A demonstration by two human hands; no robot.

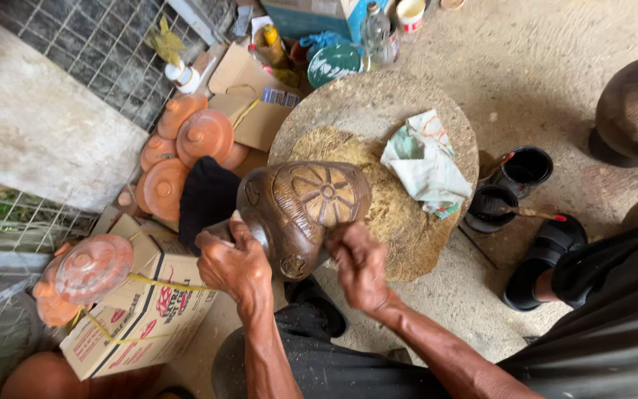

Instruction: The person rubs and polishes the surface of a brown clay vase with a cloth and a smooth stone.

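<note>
Two hands share the brown carved pot [300, 210], tipped on its side over the round stone worktop [378, 100]: your left hand [234, 262] clamps the rim steady, while your right hand [359, 266], fist-closed, presses something unseen against its wall.

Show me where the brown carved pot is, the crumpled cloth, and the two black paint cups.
brown carved pot [311, 203], head view, on the carved wheel pattern.
crumpled cloth [426, 166], head view, on its pale middle fold.
black paint cups [526, 168], head view, on the farther cup's rim.
</note>
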